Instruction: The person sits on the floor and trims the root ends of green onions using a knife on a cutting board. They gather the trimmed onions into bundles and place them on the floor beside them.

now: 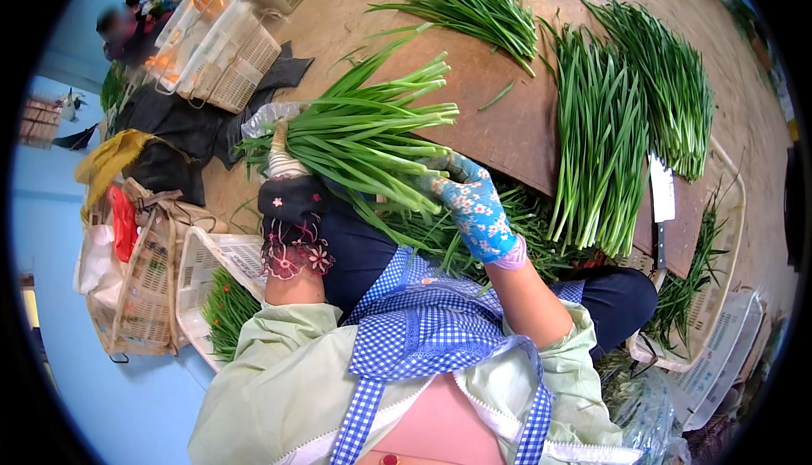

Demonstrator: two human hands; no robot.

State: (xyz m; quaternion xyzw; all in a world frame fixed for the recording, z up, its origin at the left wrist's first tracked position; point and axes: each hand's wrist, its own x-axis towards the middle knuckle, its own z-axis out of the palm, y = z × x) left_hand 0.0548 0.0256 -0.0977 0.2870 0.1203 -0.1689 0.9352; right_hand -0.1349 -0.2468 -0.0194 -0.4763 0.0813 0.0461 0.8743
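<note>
A loose bunch of garlic chives [364, 131] lies across my left hand [286, 148], its pale cut ends fanning toward the right. The left fingers close round the leafy part and are partly hidden by it; that hand has pale wrapping and a dark embroidered cuff. My right hand [475, 207], in a blue floral glove, is closed at the lower pale ends, with its fingertips partly behind the stalks. Beyond it, two larger chive bundles, one nearer [599, 139] and one farther right [668, 84], lie on a brown board [499, 114]. A third bundle [474, 4] rests at the far side.
A knife [662, 194] with a black handle lies beside the right bundles. Loose chives [524, 220] lie under my right hand. Crates stand around: a white one [224, 68] far left, one at my left [190, 287], and one at my right [727, 237]. A person [127, 34] is far left.
</note>
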